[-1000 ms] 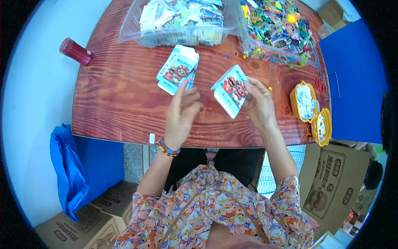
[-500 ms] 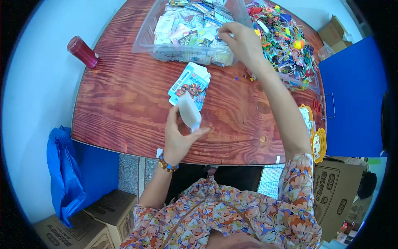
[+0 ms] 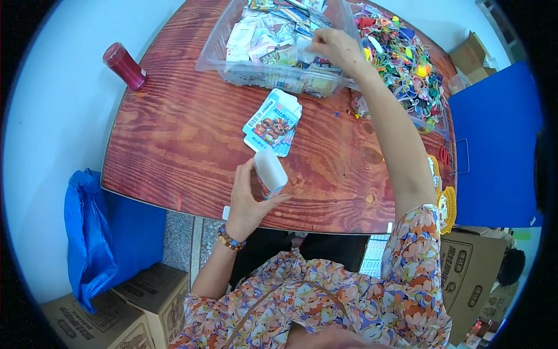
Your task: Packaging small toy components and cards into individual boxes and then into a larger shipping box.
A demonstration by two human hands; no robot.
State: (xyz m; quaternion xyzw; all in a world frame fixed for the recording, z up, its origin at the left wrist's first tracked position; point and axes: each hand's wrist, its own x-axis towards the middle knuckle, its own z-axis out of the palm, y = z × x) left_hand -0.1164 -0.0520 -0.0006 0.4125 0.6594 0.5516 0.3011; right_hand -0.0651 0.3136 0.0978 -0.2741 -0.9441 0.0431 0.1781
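Note:
My left hand (image 3: 250, 195) is closed around a small open carton (image 3: 271, 173), its white inside facing up. Just beyond it, a stack of flat blue-and-white printed cartons (image 3: 274, 123) lies on the table. Over the clear plastic bin (image 3: 244, 71), my right hand (image 3: 338, 49) is pinched on a pale, see-through packet (image 3: 304, 52), which is blurred. Many small flat packets (image 3: 273, 32) fill that bin.
A second clear bin (image 3: 427, 123) at the far right is heaped with colourful corded trinkets (image 3: 401, 64). A red jar (image 3: 124, 65) stands at the table's left edge. Yellow baskets (image 3: 446, 209) and red scissors (image 3: 444, 154) are at the right edge.
The carton in my left hand has tipped so its opening shows more, and it has shifted slightly toward me and to the right. A pale packet now shows at my right fingertips.

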